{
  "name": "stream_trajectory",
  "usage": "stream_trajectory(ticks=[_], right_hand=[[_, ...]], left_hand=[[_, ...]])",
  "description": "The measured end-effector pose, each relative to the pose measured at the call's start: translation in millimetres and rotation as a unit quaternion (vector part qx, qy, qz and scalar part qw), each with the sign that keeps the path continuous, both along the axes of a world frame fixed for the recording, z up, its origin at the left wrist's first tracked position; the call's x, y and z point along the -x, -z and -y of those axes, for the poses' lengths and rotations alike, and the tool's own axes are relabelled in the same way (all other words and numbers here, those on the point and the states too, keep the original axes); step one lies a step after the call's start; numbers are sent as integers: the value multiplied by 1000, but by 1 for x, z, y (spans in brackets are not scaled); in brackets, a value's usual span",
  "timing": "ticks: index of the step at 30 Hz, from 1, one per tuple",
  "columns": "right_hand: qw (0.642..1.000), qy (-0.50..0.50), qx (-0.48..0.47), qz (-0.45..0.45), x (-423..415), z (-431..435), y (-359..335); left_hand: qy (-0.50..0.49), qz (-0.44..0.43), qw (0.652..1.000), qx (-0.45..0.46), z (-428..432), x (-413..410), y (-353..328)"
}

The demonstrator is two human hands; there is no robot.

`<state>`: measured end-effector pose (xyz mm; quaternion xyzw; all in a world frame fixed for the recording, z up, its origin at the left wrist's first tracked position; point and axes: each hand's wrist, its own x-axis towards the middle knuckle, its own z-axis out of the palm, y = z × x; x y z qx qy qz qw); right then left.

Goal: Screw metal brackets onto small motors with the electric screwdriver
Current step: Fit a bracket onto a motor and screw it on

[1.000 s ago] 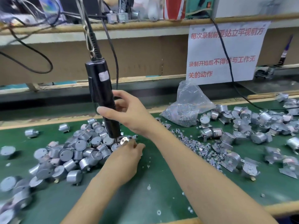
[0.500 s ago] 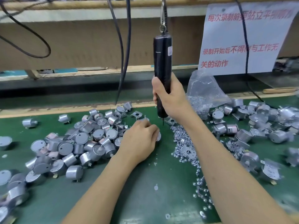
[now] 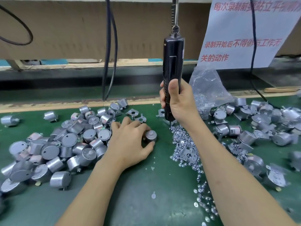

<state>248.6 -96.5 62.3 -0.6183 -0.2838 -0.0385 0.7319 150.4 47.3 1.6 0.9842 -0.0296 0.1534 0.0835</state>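
- While the black cylindrical electric screwdriver (image 3: 173,62) hangs upright from a metal hook (image 3: 175,28), its lower body is gripped by the right hand (image 3: 180,105) — the fingers are wrapped round the barrel and the thumb is laid up its front
- Its tip is held low over the green bench mat (image 3: 130,201), at the far end of a trail of small shiny screws (image 3: 184,144); whether the bit touches anything cannot be told
- A small silver cylindrical motor (image 3: 151,135) is pinched between the thumb and forefinger of the left hand (image 3: 130,144), which is turned palm down with the other fingers loosely curled
- That motor is held shaft end up, low at the mat, just left of the screws and near the screwdriver tip, though apart from it
- A heap of bare grey motors (image 3: 65,144) is spread across the mat to the left of the left hand
- Loose flat metal brackets (image 3: 132,113) are seen beyond the left hand's knuckles, and one more bracket (image 3: 189,154) is laid among the screws
- Motors fitted with brackets (image 3: 244,132) are scattered on the right, beyond the right forearm
- A crumpled clear plastic bag (image 3: 208,85) is propped just right of the screwdriver, beneath a white paper sign printed with red characters (image 3: 244,38)
- Black cables (image 3: 110,54) are hung down to the left of the tool
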Motion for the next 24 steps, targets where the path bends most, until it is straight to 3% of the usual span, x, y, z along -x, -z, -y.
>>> stream_trajectory(ticks=[14,18,20,24], right_hand=[[999,34,-8,2,-1,1,6],[999,37,2,5,-1,1,8],[999,37,6,2,-1,2,8],[999,34,6,-4,-2,2,9]], left_hand=[[-13,25,999,16,2,5,-4],[-40,91,993,59,4,3,-3],[-74,120,989,51,2,-1,-2],[-125,74,989,-7,-2,-7,2]])
